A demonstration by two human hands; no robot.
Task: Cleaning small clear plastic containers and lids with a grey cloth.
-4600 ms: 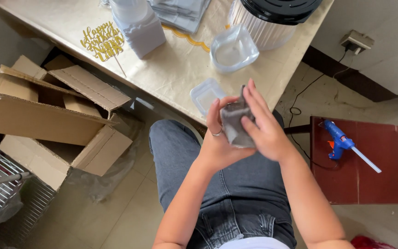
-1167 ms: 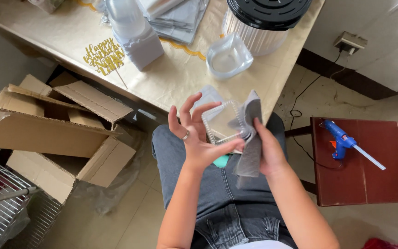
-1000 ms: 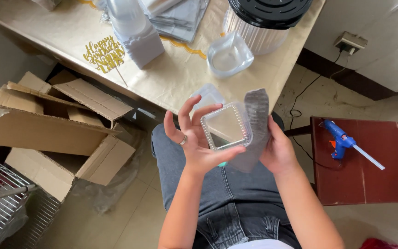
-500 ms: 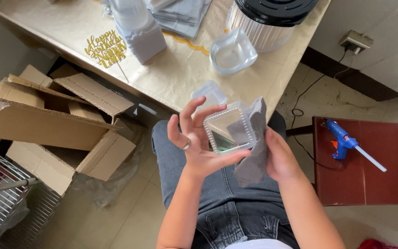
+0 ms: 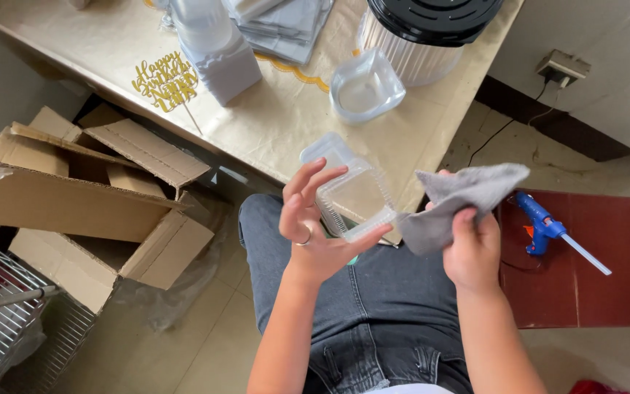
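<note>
My left hand [image 5: 312, 232] holds a small clear plastic clamshell container [image 5: 349, 195] by its lower edge, fingers spread behind it, just in front of the table edge. My right hand [image 5: 472, 248] grips a grey cloth [image 5: 461, 197] to the right of the container, a short gap apart from it. Both hands are above my lap in dark jeans.
A table with a beige cover [image 5: 271, 117] holds a clear lidded cup [image 5: 366, 87], a ribbed container with a black lid [image 5: 421, 33], stacked plastic packs [image 5: 278, 22], a gold cake topper [image 5: 165, 76]. An open cardboard box [image 5: 89, 204] lies left; a blue glue gun [image 5: 545, 226] rests on a red stool.
The cloth was pressed against the container; my right hand has now pulled it away to the right. My left hand still holds the container, turned slightly.
</note>
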